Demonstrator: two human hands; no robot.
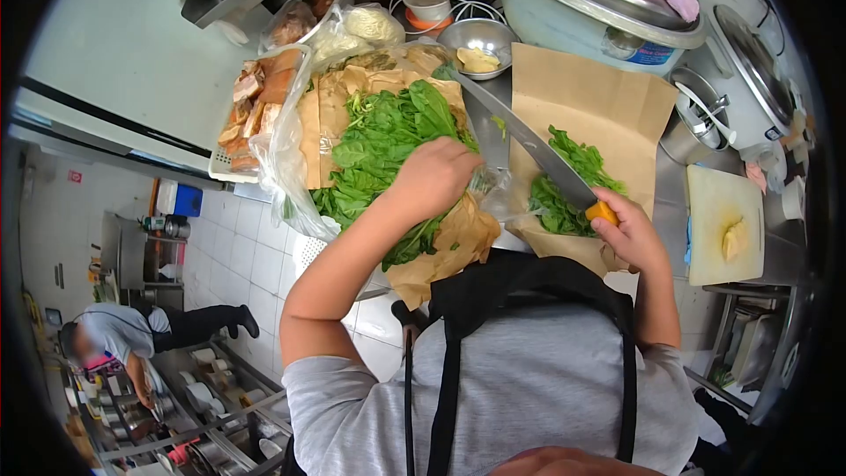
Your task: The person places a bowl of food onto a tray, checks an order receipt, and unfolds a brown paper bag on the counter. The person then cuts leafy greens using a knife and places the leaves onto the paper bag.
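My right hand (630, 234) is closed around the orange-yellow handle (601, 212) of a large kitchen knife (546, 154). Its long blade points up and left, over a smaller bunch of leafy greens (577, 163) on brown paper (599, 79). My left hand (438, 178) rests at the right side of a big heap of leafy greens (374, 141). Its fingers curl downward, and whatever is under them is hidden. Beneath the heap lie crumpled brown paper (449, 242) and a clear plastic bag (304, 203).
A basket of meat chunks (262, 106) stands at the left. Behind are a metal bowl (485, 40) with yellowish pieces and a large lidded tub (590, 18). A white cutting board (724, 211) lies at the right. Another person (123, 330) works at the far lower left.
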